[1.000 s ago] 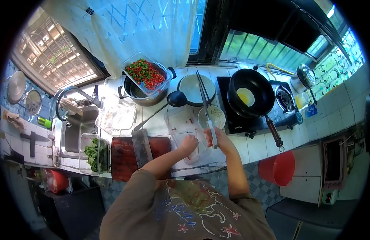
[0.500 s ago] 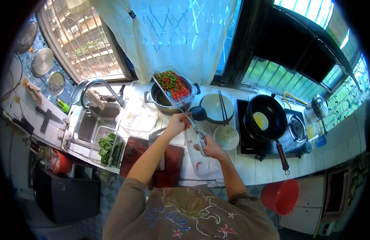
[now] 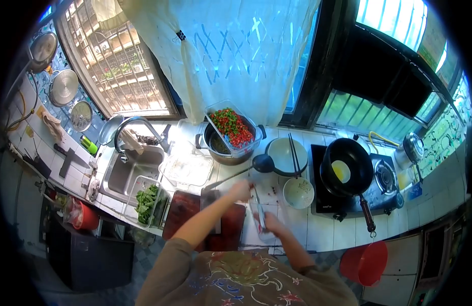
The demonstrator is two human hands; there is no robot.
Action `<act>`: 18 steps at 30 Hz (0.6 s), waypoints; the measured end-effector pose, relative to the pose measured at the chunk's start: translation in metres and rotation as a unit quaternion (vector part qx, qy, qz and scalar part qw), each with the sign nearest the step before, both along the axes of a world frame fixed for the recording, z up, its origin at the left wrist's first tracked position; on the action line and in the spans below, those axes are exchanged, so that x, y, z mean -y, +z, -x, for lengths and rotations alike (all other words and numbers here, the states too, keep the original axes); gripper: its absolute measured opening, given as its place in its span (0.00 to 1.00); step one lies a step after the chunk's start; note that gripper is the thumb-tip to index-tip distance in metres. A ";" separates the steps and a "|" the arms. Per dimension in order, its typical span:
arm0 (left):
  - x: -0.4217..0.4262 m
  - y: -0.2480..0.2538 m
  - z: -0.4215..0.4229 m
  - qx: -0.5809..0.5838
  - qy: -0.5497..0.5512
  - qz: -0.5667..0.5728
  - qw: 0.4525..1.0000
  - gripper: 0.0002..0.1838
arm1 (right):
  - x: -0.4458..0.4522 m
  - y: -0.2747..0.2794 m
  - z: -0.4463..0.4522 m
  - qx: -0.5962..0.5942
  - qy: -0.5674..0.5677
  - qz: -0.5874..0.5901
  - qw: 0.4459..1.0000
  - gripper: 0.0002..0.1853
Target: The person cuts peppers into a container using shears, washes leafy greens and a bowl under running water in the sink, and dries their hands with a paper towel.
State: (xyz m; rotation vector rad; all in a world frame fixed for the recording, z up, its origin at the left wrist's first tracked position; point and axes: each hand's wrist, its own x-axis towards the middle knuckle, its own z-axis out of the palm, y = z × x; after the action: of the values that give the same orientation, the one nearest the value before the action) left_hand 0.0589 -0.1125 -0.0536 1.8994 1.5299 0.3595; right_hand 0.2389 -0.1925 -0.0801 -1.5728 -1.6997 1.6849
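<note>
In my right hand [image 3: 274, 225] is a pair of scissors [image 3: 261, 208], its blades pointing away from me toward my left hand. My left hand [image 3: 239, 190], smeared by motion, is closed in a pinch with a bit of red chili [image 3: 251, 186] showing at its fingertips. Both hands are over a shallow clear plastic tray [image 3: 267, 235] on the white tiled counter. Beyond them, a clear container of chopped red and green chilies [image 3: 232, 127] rests on top of a metal pot [image 3: 215, 145]. A black ladle [image 3: 263, 163] lies in front of the pot.
To the left are a dark red cutting board [image 3: 177, 214], a box of leafy greens [image 3: 146, 203] and a sink [image 3: 129, 171]. On the right stand a patterned bowl [image 3: 298, 193], a plate with chopsticks [image 3: 294, 153] and a wok [image 3: 350, 171] on the stove [image 3: 322, 196].
The view has shifted, so the counter appears lower. Both hands have come down nearer to me, away from the chili container, and the scissors now sit lower over the tray.
</note>
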 end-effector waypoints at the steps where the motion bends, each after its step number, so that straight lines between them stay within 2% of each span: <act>1: 0.006 -0.009 -0.010 -0.013 -0.008 0.057 0.998 0.11 | 0.014 -0.017 -0.006 -0.046 -0.040 0.077 0.995 0.27; 2: 0.011 -0.014 -0.018 -0.041 -0.015 0.079 0.996 0.14 | 0.024 -0.039 -0.012 -0.088 -0.070 0.113 0.987 0.27; 3: 0.009 -0.027 -0.024 0.011 0.027 0.189 0.981 0.15 | 0.036 -0.034 -0.014 -0.149 -0.103 0.141 0.973 0.25; 4: 0.008 -0.033 -0.025 0.010 0.025 0.188 0.982 0.15 | 0.043 -0.010 -0.016 -0.185 -0.133 0.156 0.961 0.22; 6: 0.005 -0.035 -0.028 0.074 0.010 0.183 0.980 0.15 | 0.039 0.000 -0.021 -0.119 -0.124 0.164 0.971 0.11; 7: 0.003 -0.031 -0.031 0.084 0.019 0.154 0.984 0.16 | 0.033 -0.002 -0.023 -0.119 -0.127 0.164 0.971 0.11; 9: -0.002 -0.011 -0.027 0.115 0.027 0.147 0.982 0.17 | 0.021 -0.004 -0.024 -0.034 -0.020 0.004 0.999 0.17; 10: -0.006 0.002 -0.024 0.147 0.037 0.136 0.979 0.17 | 0.012 0.006 -0.022 -0.034 -0.023 0.005 0.999 0.17; 12: -0.016 0.018 -0.010 0.126 0.024 0.095 0.987 0.17 | -0.011 0.031 -0.013 -0.026 0.018 -0.101 0.994 0.22; 14: -0.027 0.033 0.005 0.149 0.063 0.006 0.987 0.15 | -0.036 0.014 0.003 -0.061 -0.025 -0.199 0.978 0.21; 16: -0.041 0.045 0.021 0.107 0.113 -0.053 0.986 0.14 | -0.058 0.071 0.020 -0.067 0.051 -0.161 0.983 0.22; 18: -0.060 0.060 0.038 0.101 0.154 -0.055 0.981 0.14 | -0.087 0.062 0.041 -0.064 0.047 -0.177 0.981 0.22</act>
State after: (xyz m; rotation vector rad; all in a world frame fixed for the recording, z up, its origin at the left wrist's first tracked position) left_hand 0.0208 -0.0522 0.0061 1.6469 1.6924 0.7646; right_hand 0.1980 -0.1054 -0.0184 -1.2140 -1.9052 1.3906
